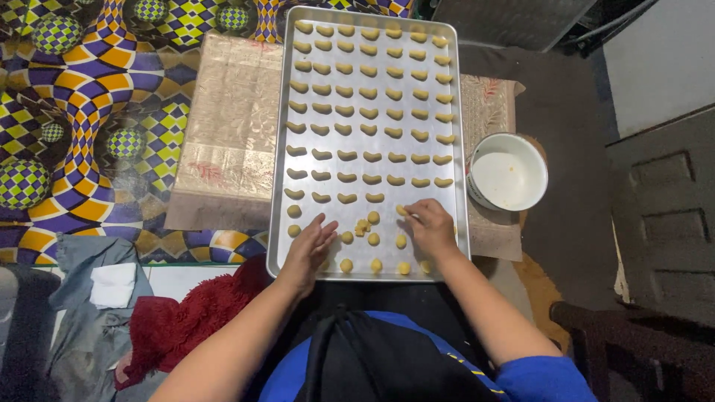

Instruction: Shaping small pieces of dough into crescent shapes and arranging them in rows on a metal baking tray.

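A long metal baking tray [279,186] lies in front of me, filled with rows of several small crescent-shaped yellow dough pieces [370,113]. Near its front edge sit several round dough balls [347,265]. My right hand [430,227] rests on the tray with its fingertips pinching one dough piece [402,211] at the end of the last row. My left hand [307,249] lies flat on the tray's front left part, fingers apart, holding nothing, close to a dough ball [294,231].
A white bowl [509,173] stands right of the tray. Beige patterned mats [231,134] lie under the tray on a colourful checkered cloth [97,97]. A dark red fuzzy cloth [186,316] and grey fabric with a white folded piece [113,285] lie at front left.
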